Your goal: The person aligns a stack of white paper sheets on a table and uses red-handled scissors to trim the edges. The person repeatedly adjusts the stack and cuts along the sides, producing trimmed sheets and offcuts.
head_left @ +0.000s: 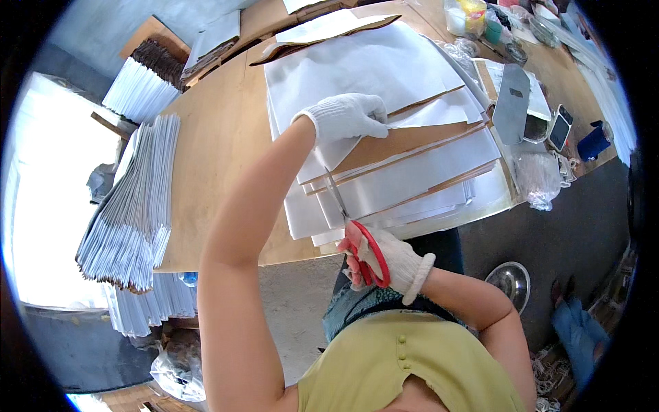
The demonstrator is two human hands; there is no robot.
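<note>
At the near table edge, the gloved right hand grips red-handled scissors cutting white paper sheets, the left hand pressing flat at 12 o'clock, where blades may reach fingers if paper slips; folded stacks crowd 9 o'clock.

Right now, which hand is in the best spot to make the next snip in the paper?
The right hand, probably. It already grips the red-handled scissors, whose blades point into the white sheets. The left hand lies flat on the stack, pressing it down, and holds no tool.
</note>
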